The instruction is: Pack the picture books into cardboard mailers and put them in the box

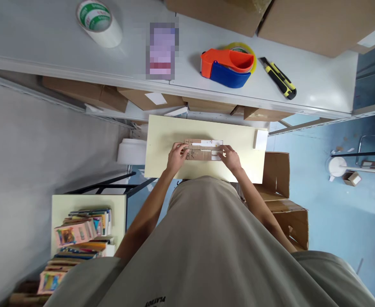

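Through the head camera I have a flat cardboard package (pixel 203 156) lying lengthwise near the middle of a pale yellow desk (pixel 245 168), close in front of the wearer's grey-green shirt (pixel 206 238). I see the left hand (pixel 176 157) at the package's left end and the right hand (pixel 231 158) at its right end; both sets of fingers are curled in and grasping the cardboard by its edges, though from up here I cannot tell how firmly. I can make out white patches on the upper and right parts of the package and dark handwriting near the left fingers (pixel 181 148), too small for me to read. Toward the far right corner of the desk I have a small white box (pixel 260 140), well apart from the right hand. Beyond the desk, on a grey-white shelf (pixel 321 81), I count a roll of white tape (pixel 111 35) at left, a pixelated purple rectangle (pixel 162 47), an orange and blue tape dispenser (pixel 230 76) and, just beside it, a yellow and black cutter (pixel 279 79); large brown cartons (pixel 302 25) stand behind these. To the right of the desk I see an open carton (pixel 274 172), and at lower left, books (pixel 75 234) piled on a second desk (pixel 58 209).
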`<state>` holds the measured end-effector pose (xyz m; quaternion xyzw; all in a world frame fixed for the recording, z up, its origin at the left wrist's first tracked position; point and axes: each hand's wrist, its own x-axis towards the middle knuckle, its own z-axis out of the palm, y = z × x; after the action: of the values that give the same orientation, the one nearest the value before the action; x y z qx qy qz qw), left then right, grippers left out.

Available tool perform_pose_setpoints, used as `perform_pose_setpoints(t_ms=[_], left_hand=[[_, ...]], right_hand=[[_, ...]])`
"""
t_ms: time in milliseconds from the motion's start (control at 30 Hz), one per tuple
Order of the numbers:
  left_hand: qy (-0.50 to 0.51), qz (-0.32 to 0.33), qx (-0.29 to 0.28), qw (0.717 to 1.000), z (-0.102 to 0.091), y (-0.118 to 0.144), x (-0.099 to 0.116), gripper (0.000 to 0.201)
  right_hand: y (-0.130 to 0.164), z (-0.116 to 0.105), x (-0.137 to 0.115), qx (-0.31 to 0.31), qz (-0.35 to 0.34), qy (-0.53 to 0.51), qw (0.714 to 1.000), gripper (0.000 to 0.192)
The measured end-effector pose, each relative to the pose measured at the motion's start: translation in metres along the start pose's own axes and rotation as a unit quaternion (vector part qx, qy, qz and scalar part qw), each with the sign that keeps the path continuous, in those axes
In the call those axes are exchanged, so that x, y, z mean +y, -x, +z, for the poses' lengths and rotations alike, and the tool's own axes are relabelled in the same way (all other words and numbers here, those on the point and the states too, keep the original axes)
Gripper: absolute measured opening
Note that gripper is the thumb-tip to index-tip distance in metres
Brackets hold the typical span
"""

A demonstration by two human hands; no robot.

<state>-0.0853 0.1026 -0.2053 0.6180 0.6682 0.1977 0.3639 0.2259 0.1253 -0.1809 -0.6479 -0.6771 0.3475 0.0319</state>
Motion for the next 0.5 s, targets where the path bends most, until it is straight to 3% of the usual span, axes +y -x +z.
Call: perform_pose_setpoints(t_ms=[200,500], left_hand=[[-0.012,-0.017,0.017,1.0,0.007,-0.008,0.009,0.027],[-0.002,-0.02,-0.037,0.999,0.001,-0.011,0.011,0.028]], right_hand=[[-0.007,-0.003,0.003,0.017,0.041,-0.082,0.996,0.037],[0.005,-0.005,-0.003,0.028,0.061,-0.085,0.994,0.034]])
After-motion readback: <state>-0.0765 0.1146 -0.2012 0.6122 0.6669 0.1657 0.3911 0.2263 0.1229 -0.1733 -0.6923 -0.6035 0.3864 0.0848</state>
